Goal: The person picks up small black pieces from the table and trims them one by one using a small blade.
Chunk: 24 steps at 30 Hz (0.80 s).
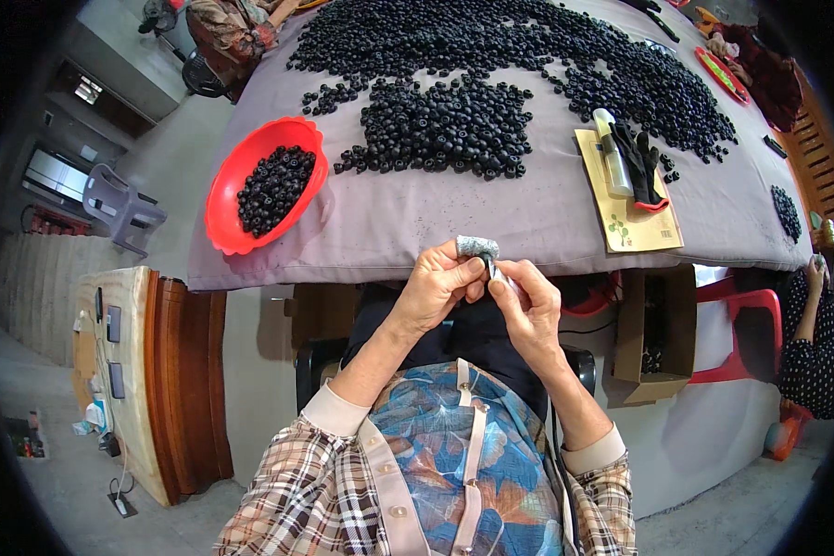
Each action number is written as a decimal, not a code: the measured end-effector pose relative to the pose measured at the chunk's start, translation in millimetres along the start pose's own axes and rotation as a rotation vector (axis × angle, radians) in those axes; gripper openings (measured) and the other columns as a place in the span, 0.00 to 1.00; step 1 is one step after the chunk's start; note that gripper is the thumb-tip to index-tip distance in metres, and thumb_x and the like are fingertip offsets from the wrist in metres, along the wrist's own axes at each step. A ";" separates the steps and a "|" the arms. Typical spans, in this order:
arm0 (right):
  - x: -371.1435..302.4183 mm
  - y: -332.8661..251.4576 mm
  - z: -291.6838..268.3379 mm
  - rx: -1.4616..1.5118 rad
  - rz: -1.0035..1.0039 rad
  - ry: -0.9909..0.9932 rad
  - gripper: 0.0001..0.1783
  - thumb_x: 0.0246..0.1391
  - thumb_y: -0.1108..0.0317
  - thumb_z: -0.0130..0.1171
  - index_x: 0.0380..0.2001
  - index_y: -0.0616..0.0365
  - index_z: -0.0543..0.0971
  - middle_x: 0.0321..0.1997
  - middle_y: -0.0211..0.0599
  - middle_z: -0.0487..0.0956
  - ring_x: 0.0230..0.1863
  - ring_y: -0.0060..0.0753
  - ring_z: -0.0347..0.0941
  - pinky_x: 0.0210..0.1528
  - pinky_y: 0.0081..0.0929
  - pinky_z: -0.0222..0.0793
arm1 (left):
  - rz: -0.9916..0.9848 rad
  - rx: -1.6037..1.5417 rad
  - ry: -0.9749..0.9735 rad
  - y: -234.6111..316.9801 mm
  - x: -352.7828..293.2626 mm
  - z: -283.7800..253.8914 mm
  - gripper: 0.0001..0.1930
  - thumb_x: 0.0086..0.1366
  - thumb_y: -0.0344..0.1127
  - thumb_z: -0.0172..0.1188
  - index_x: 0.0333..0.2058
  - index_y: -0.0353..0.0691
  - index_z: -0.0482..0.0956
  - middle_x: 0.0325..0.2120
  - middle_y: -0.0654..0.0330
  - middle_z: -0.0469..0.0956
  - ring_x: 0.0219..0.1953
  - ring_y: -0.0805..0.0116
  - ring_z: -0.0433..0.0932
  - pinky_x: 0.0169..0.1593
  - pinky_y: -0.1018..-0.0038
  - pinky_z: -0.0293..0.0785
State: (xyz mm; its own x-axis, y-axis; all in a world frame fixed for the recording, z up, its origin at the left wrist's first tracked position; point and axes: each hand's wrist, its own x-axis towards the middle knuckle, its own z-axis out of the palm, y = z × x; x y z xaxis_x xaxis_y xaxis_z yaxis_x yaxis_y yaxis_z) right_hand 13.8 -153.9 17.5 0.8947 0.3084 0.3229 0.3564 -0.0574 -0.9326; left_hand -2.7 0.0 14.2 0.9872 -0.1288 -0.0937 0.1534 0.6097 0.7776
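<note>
On the left, one grey plastic chair (125, 211) is seen on the floor, well apart from the table (380, 218). At the table's near left edge one red scalloped bowl (221, 208) is placed, part filled with small black round pieces (275, 190), too many to be counted. Toward the middle, one nearer heap (445, 130) of such pieces is spread; beyond it, one larger heap (417, 37) is stretched along the far side to the right.

At the near edge, two hands are brought together. By the left hand (440, 289), one finger wrapped in a grey cover (477, 246), a small dark piece (486, 263) is pinched. By the right hand (536, 313), just beside, a thin object (494, 272) is gripped between closed fingertips; its kind cannot be told.

Farther right, one tan packet (639, 230) is laid, with one clear bottle (614, 167) and one black glove (636, 167) on it. At the far right, one red plate (738, 92) is seen.
</note>
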 end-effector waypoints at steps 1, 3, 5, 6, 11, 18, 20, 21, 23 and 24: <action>-0.1 0.0 0.3 0.028 0.010 -0.006 0.08 0.48 0.74 0.57 0.33 0.63 0.75 0.21 0.30 0.69 0.19 0.17 0.61 0.20 0.17 0.54 | 0.007 0.002 -0.009 1.2 -0.5 0.2 0.08 0.61 0.29 0.54 0.38 0.33 0.73 0.25 0.63 0.75 0.21 0.79 0.68 0.26 0.83 0.65; 0.0 -1.6 0.8 0.046 0.008 -0.004 0.07 0.48 0.74 0.57 0.32 0.63 0.75 0.21 0.29 0.68 0.20 0.16 0.60 0.20 0.16 0.54 | 0.014 0.004 -0.018 2.9 -1.2 2.0 0.08 0.60 0.29 0.54 0.37 0.32 0.73 0.24 0.62 0.75 0.20 0.79 0.67 0.25 0.83 0.65; -0.1 -2.3 0.5 0.062 0.006 -0.001 0.06 0.48 0.74 0.57 0.32 0.63 0.75 0.21 0.28 0.68 0.20 0.15 0.59 0.20 0.16 0.53 | 0.040 0.025 -0.013 3.8 -2.3 4.6 0.07 0.60 0.28 0.54 0.35 0.31 0.74 0.23 0.62 0.75 0.19 0.80 0.66 0.24 0.83 0.64; 0.0 -2.6 0.1 0.075 0.011 -0.007 0.06 0.48 0.74 0.57 0.31 0.63 0.75 0.20 0.28 0.68 0.19 0.15 0.59 0.20 0.16 0.53 | 0.040 0.025 -0.013 3.7 -2.6 4.8 0.07 0.60 0.28 0.54 0.35 0.31 0.74 0.23 0.62 0.75 0.19 0.80 0.66 0.24 0.83 0.64; 0.6 -6.1 -2.0 0.097 0.024 -0.026 0.05 0.48 0.74 0.56 0.31 0.63 0.75 0.20 0.27 0.67 0.19 0.14 0.57 0.20 0.16 0.52 | 0.077 0.103 -0.016 2.6 -4.2 4.4 0.11 0.60 0.31 0.56 0.38 0.31 0.74 0.23 0.62 0.74 0.19 0.80 0.62 0.24 0.82 0.61; -0.1 -10.5 -1.9 0.133 0.050 -0.032 0.05 0.48 0.75 0.56 0.30 0.63 0.75 0.20 0.27 0.68 0.20 0.14 0.58 0.20 0.16 0.53 | 0.077 0.112 -0.020 3.5 -6.5 4.4 0.12 0.59 0.32 0.56 0.39 0.30 0.74 0.23 0.63 0.73 0.19 0.80 0.62 0.24 0.82 0.61; 0.0 -10.7 -1.6 0.140 0.051 -0.034 0.05 0.48 0.75 0.57 0.30 0.63 0.75 0.20 0.27 0.68 0.20 0.14 0.59 0.21 0.16 0.53 | 0.077 0.124 -0.029 3.4 -7.1 3.0 0.12 0.59 0.32 0.56 0.39 0.30 0.74 0.23 0.63 0.73 0.19 0.80 0.62 0.24 0.82 0.60; 0.0 -10.4 -1.7 0.128 0.046 -0.037 0.05 0.48 0.75 0.57 0.30 0.63 0.75 0.20 0.28 0.68 0.20 0.14 0.59 0.21 0.16 0.53 | 0.076 0.124 -0.030 3.7 -7.1 3.3 0.12 0.59 0.32 0.56 0.39 0.30 0.74 0.23 0.63 0.73 0.19 0.80 0.62 0.24 0.82 0.60; -0.1 -10.3 -2.2 0.116 0.042 -0.040 0.05 0.48 0.75 0.57 0.30 0.63 0.75 0.20 0.28 0.69 0.20 0.14 0.59 0.21 0.16 0.54 | 0.074 0.125 -0.035 4.6 -7.1 4.6 0.11 0.59 0.32 0.56 0.39 0.31 0.74 0.23 0.63 0.73 0.19 0.80 0.62 0.24 0.82 0.60; 0.0 -11.1 -2.4 0.113 0.050 -0.044 0.05 0.47 0.75 0.57 0.30 0.63 0.75 0.20 0.28 0.69 0.20 0.14 0.59 0.21 0.16 0.54 | 0.074 0.125 -0.035 4.7 -7.1 4.4 0.11 0.59 0.32 0.56 0.39 0.31 0.74 0.23 0.63 0.73 0.19 0.80 0.62 0.24 0.82 0.60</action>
State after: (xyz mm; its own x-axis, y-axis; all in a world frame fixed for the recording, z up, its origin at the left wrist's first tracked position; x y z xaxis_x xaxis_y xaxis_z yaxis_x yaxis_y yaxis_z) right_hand 10.5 -155.6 28.1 0.8971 0.3491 0.2710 0.2772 0.0330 -0.9602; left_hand -9.2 0.4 21.3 0.9932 -0.1160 -0.0131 0.0716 0.5168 0.8531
